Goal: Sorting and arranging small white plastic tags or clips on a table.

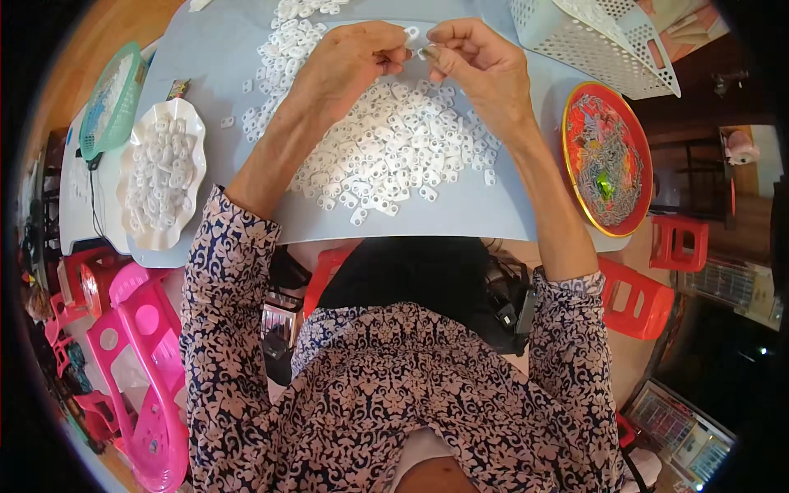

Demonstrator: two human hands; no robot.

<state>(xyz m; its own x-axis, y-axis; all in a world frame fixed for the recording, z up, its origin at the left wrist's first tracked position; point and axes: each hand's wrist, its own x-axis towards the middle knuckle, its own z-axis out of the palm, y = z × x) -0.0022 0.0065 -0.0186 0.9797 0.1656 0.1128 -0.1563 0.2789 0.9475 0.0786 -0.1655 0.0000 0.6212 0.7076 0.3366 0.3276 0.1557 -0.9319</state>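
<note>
Both my hands meet at the far middle of the table, above a heap of small white plastic pieces with dark holes (pixel 386 152). My left hand (pixel 349 66) is closed in a pinch on one white plastic piece (pixel 412 34). Facing it, my right hand (pixel 485 70) has thumb and forefinger pressed together at a tiny pale part (pixel 423 53), too small to name. The fingertips of the two hands are close together, and the left fingertips are partly hidden. More white pieces (pixel 288 49) spread beyond my left forearm.
A white wavy-edged dish (pixel 197 160) with similar pieces stands left, beside a green basket (pixel 90 148). At right is a red tray with a yellow rim (pixel 567 152), holding small metal chains. A pale perforated basket (pixel 592 57) stands far right. Pink (pixel 160 435) and red stools (pixel 637 300) flank the table.
</note>
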